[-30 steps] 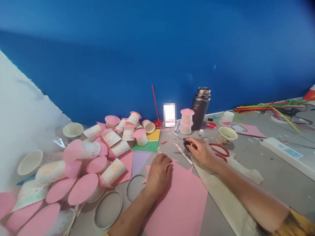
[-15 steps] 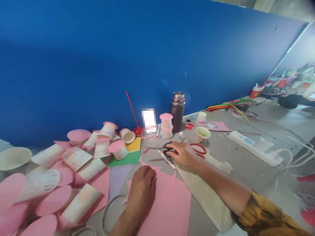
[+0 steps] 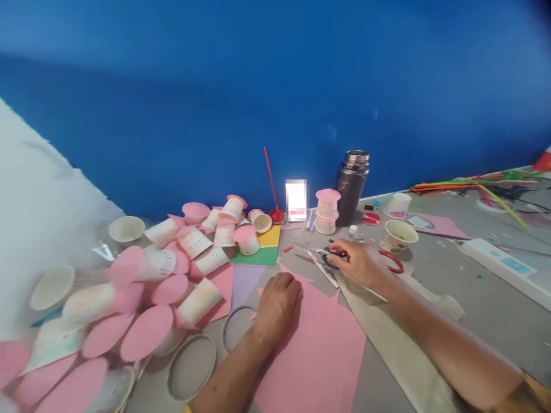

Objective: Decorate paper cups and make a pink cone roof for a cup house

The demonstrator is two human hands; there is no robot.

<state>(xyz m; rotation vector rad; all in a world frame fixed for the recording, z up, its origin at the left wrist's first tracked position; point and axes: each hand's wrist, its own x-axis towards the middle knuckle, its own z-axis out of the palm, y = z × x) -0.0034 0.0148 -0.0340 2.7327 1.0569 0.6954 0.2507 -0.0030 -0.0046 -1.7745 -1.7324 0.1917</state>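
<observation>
Our curled left hand point(image 3: 279, 301), grip hidden, perhaps steadies the jagged-edged pink paper sheet point(image 3: 316, 344) beneath it, while our right hand point(image 3: 360, 264) pinches black-handled metal scissors point(image 3: 320, 250) by the handles

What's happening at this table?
A person's right hand holds black-handled scissors by the handles, blades pointing left. The left hand rests on a pink sheet with a jagged far edge. Decorated white cups with pink discs lie heaped on the left; a dark flask stands behind.
</observation>
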